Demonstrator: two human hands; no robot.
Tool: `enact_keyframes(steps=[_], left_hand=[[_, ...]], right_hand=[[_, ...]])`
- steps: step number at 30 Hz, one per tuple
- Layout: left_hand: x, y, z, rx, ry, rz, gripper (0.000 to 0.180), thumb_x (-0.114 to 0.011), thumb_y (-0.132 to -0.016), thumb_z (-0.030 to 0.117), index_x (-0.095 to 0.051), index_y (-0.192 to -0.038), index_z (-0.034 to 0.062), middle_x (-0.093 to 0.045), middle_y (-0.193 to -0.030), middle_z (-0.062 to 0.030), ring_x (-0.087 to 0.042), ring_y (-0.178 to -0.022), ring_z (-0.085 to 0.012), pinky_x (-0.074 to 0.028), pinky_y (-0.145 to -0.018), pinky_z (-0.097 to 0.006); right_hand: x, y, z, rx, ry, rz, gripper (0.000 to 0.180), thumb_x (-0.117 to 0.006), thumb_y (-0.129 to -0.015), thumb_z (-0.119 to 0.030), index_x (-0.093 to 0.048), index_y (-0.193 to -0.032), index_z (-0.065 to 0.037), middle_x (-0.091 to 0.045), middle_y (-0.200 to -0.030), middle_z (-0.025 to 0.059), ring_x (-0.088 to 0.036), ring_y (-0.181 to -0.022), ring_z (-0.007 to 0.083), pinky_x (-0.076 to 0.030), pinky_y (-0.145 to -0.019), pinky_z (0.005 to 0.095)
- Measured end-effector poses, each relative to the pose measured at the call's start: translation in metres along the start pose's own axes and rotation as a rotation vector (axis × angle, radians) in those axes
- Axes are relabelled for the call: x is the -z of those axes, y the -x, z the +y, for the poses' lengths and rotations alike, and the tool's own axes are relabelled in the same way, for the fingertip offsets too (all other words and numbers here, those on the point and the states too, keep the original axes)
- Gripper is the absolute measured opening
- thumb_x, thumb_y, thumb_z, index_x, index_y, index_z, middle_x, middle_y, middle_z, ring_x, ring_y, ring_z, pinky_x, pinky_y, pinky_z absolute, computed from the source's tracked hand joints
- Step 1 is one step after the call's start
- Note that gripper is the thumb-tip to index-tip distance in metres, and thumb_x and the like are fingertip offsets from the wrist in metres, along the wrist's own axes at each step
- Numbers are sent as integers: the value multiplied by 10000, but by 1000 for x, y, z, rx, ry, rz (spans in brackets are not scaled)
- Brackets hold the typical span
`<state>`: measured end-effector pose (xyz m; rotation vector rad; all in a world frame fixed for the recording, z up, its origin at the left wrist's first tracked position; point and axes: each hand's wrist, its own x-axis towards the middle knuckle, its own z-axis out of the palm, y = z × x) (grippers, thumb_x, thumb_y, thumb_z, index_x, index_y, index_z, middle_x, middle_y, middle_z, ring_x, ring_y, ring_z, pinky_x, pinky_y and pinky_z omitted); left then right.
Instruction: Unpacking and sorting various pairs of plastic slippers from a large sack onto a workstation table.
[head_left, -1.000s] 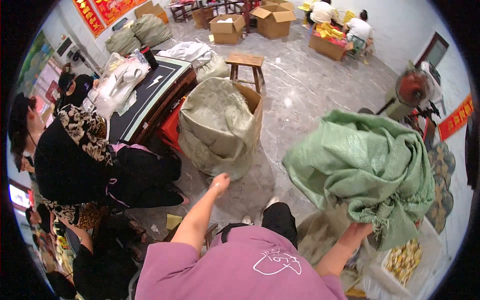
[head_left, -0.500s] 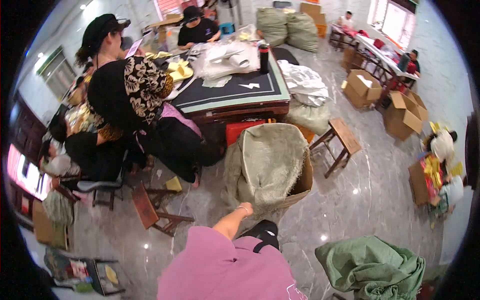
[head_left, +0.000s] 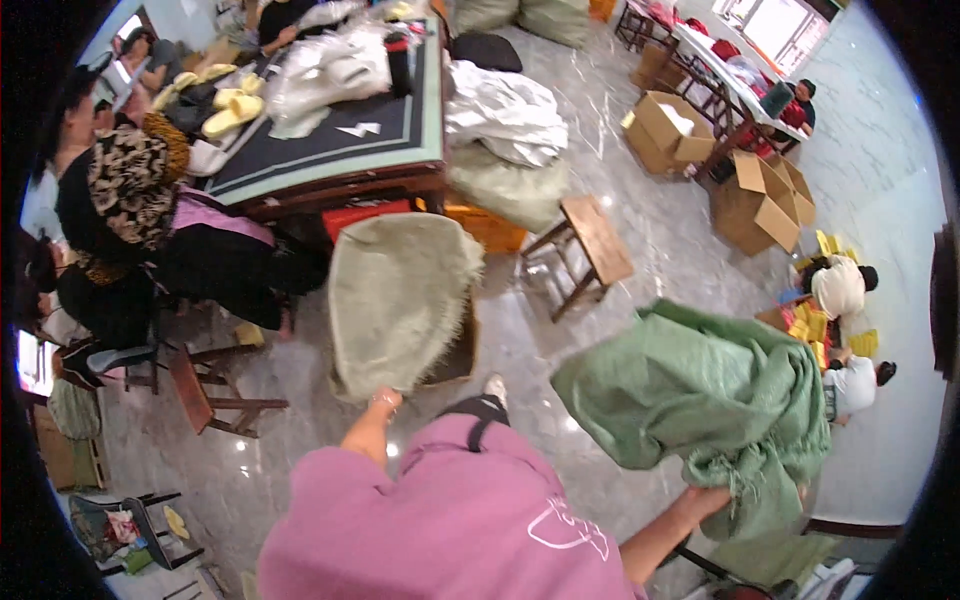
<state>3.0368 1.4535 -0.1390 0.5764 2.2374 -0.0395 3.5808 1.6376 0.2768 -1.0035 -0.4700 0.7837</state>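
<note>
A green sack (head_left: 700, 400) is held up at the person's right, well above the floor, bunched and sagging in heavy folds. It is gripped from below by the right hand (head_left: 712, 498), whose fingers are closed into a gathered, frayed edge of the cloth; how much fabric is caught in the fist cannot be told. The left hand (head_left: 384, 400) is stretched forward and meets the near rim of a grey sack (head_left: 400, 290), which lines an open carton (head_left: 455, 345) on the floor; whether its fingers are pinching the rim or only touching it cannot be told.

With the green sack's bulk carried by one fist at a loose edge, a slip is judged likely: the weave could be pulled through the fingers and the load dropped on the tiles. If the grey rim is tugged one-handed, the carton could be tipped or dragged. A stool (head_left: 590, 245) stands near, between the carton and the green sack, and could be knocked by the swinging cloth. Further off, seated people (head_left: 130, 220) work beside a table (head_left: 330, 150), and the glossy floor (head_left: 650, 200) looks slippery underfoot.
</note>
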Motion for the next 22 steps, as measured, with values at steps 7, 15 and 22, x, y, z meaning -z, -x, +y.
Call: enact_keyframes(steps=[7,15,22], left_hand=[[29,35,140,124,96,-103,200,-508,-719,173,-651,-722,34,-618,-641,-149,-611,-548,-238,-464,-477,-369],[-18,91,140,509,1051,169,227,-446,-778,132,-619,-831,-4,-632,-712,-141,-589,-560,-213,-438,-465,-354],[-146,187,177,769,1454,177,175,-488,-784,138,-592,-893,48,-587,-696,-113,-562,-585,-212,-446,-449,-337]], right_hand=[[-87,-95,26,4,61,-116,477,-597,-818,-256,-446,-1227,-61,-498,-1198,88,-492,-1070,238,-400,-927,402],[-202,-229,144,-416,-85,-364,422,-546,-837,-213,-455,-1212,-41,-519,-1167,113,-521,-1049,263,-459,-877,413],[-360,-284,211,-740,-347,-936,442,-535,-854,-264,-433,-1245,-87,-476,-1228,112,-496,-1086,265,-441,-901,437]])
